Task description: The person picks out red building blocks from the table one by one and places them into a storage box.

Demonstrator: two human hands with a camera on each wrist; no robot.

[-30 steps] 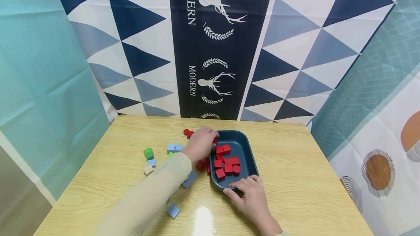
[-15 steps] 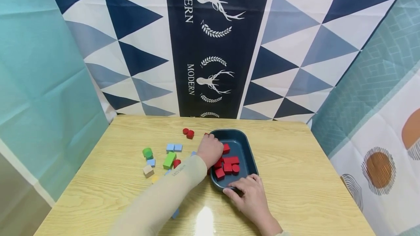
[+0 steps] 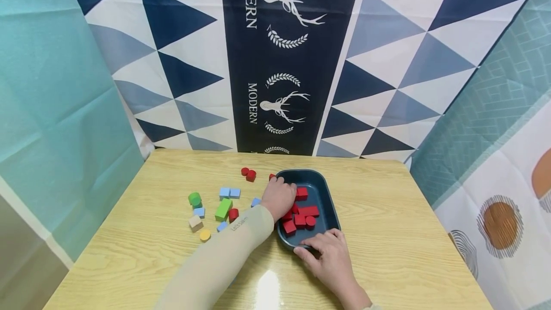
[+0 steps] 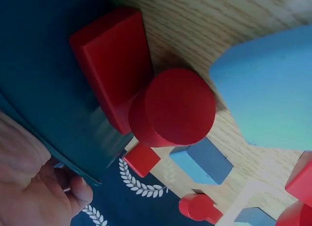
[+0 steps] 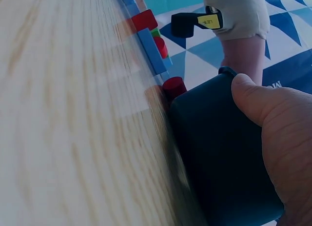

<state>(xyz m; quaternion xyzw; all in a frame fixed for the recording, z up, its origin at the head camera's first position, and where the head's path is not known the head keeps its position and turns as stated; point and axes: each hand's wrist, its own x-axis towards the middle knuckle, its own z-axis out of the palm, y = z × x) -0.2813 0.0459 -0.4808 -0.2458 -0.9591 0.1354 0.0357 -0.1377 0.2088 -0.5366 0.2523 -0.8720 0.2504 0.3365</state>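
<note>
Head view: right hand [image 3: 329,257] grips dark tray [image 3: 325,195] holding red blocks [image 3: 301,214]; left hand's [image 3: 279,197] grip unclear.

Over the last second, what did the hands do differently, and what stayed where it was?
The left hand came away from the loose blocks beside the tray and moved right, over its left rim, where it now sits above the red blocks inside. What it was covering now shows: a green block and a yellow disc. The right hand kept holding the tray's near rim.
</note>
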